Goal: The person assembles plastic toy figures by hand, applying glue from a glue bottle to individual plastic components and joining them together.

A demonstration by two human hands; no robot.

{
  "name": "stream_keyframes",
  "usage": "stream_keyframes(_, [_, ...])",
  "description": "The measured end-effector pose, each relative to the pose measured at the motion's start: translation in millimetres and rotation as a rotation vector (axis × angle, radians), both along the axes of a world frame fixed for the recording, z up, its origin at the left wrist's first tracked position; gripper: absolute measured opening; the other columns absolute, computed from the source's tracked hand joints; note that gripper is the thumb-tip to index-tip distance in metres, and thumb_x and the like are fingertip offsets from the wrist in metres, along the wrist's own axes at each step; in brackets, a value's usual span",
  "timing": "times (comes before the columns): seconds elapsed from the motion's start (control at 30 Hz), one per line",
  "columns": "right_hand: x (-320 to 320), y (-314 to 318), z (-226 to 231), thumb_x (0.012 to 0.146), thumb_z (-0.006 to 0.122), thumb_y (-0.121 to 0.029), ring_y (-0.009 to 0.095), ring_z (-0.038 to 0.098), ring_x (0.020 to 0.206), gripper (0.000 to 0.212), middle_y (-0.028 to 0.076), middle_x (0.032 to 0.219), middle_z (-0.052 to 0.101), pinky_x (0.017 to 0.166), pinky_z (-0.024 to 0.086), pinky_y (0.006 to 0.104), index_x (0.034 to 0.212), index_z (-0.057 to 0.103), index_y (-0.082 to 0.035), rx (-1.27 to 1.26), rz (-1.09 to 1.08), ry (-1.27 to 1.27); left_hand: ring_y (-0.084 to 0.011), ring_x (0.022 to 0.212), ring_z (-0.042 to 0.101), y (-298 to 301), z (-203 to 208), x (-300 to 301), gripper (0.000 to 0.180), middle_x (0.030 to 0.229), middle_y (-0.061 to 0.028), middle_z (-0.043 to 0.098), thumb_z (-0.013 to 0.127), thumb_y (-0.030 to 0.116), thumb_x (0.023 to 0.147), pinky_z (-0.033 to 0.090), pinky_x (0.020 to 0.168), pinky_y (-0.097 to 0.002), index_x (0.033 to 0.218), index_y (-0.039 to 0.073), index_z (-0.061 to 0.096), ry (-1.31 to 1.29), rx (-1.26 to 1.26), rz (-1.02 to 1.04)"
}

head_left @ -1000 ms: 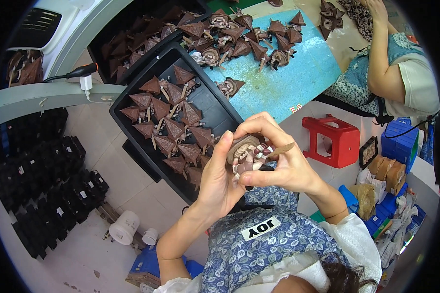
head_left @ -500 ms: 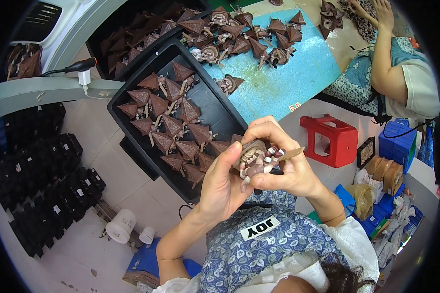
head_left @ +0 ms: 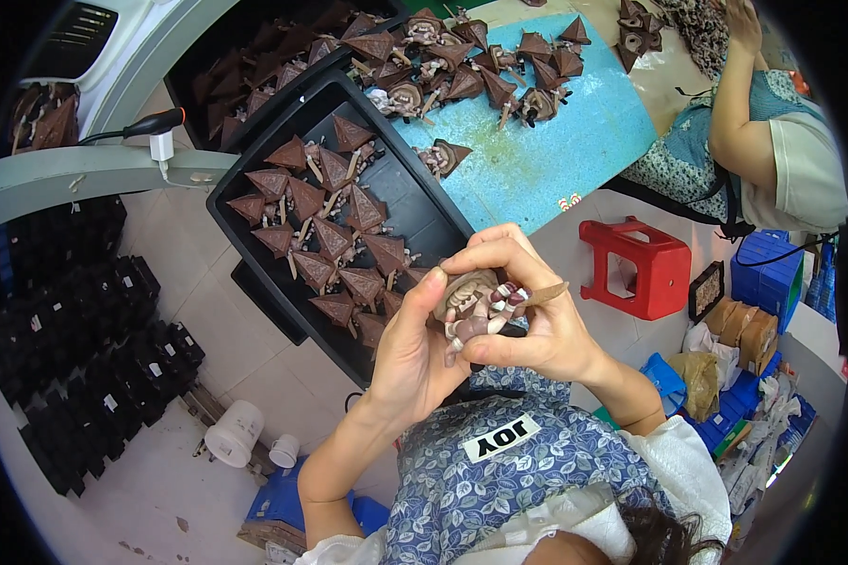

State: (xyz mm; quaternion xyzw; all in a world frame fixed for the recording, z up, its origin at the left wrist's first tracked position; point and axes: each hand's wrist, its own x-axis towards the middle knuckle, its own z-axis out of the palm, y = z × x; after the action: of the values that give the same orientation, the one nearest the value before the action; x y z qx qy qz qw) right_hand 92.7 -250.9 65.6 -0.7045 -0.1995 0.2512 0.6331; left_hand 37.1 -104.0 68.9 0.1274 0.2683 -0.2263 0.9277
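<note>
Between my two hands is a small painted figurine [head_left: 476, 315] in beige, mauve and dark red, with a flat tan point jutting out on the right. My left hand [head_left: 410, 344] grips its left side, the thumb up at its top edge. Curled round the top and right side is my right hand [head_left: 546, 325], with the thumb pressed along the lower edge. The fingers hide part of the figurine's back. Just beyond, a black tray [head_left: 410, 212] holds rows of similar figurines with brown pointed hoods [head_left: 333, 240].
A blue work mat [head_left: 594, 118] carries a heap of similar figurines and one apart near the tray. Another filled dark bin stands at the far left. A co-worker's arm [head_left: 740, 113] is at the far right, above a red stool [head_left: 636, 268]. Black trays [head_left: 85, 377] are stacked left.
Both hands have shifted slightly left with the figurine, which looks a little turned. The co-worker's arm has moved slightly.
</note>
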Motion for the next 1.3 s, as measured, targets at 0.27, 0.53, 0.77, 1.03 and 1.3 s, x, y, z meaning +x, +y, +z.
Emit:
stream_keyframes(0.27, [0.6, -0.9, -2.6, 0.064, 0.079, -0.042, 0.022, 0.048, 0.104, 0.062, 0.010, 0.105, 0.050, 0.091, 0.038, 0.0345, 0.108, 0.058, -0.003, -0.052, 0.019, 0.043, -0.0207, 0.108, 0.057, 2.1, -16.4, -8.4, 0.042, 0.117, -0.0109, 0.058, 0.038, 0.034, 0.097, 0.046, 0.093, -0.0368, 0.121, 0.002, 0.049, -0.024, -0.276, 0.077])
stream_keyframes(0.53, [-3.2, 1.8, -4.3, 0.065, 0.080, -0.043, 0.021, 0.048, 0.105, 0.066, 0.010, 0.106, 0.050, 0.092, 0.038, 0.0341, 0.112, 0.057, -0.003, -0.024, -0.010, 0.081, -0.0227, 0.108, 0.057, 5.6, -19.2, -10.6, 0.044, 0.119, -0.0132, 0.058, 0.036, 0.035, 0.097, 0.047, 0.094, -0.0386, 0.123, 0.002, 0.048, 0.041, -0.314, 0.089])
stream_keyframes(0.77, [-11.0, 4.0, -6.5, 0.066, 0.083, -0.027, 0.023, 0.050, 0.107, 0.085, 0.013, 0.113, 0.047, 0.091, 0.041, 0.0336, 0.134, 0.039, -0.004, 0.058, -0.113, 0.206, -0.0228, 0.108, 0.057, 9.3, -4.3, 3.4, 0.053, 0.118, -0.0102, 0.058, 0.031, 0.045, 0.098, 0.046, 0.093, -0.0389, 0.127, 0.004, 0.048, 0.089, -0.215, 0.049])
stream_keyframes(1.03, [-13.2, 7.1, -10.6, 0.066, 0.083, -0.029, 0.024, 0.053, 0.105, 0.087, 0.016, 0.114, 0.047, 0.090, 0.044, 0.0350, 0.134, 0.036, 0.000, -0.074, -0.084, 0.116, -0.0266, 0.103, 0.060, 12.7, -29.5, -2.9, 0.049, 0.109, -0.0148, 0.062, 0.033, 0.040, 0.098, 0.050, 0.089, -0.0407, 0.126, 0.002, 0.049, 0.178, -0.385, 0.096])
stream_keyframes(1.3, [-21.1, 55.7, -133.9, 0.089, 0.060, -0.005, 0.018, 0.060, 0.095, 0.051, 0.015, 0.111, 0.056, 0.073, 0.053, 0.0275, 0.129, 0.030, 0.006, 0.267, -0.576, 0.669, -0.0192, 0.108, 0.055, 33.5, -135.7, 36.8, 0.038, 0.124, -0.0141, 0.053, 0.042, 0.025, 0.099, 0.045, 0.091, -0.0329, 0.131, 0.004, 0.038, -0.215, 0.994, -0.026])
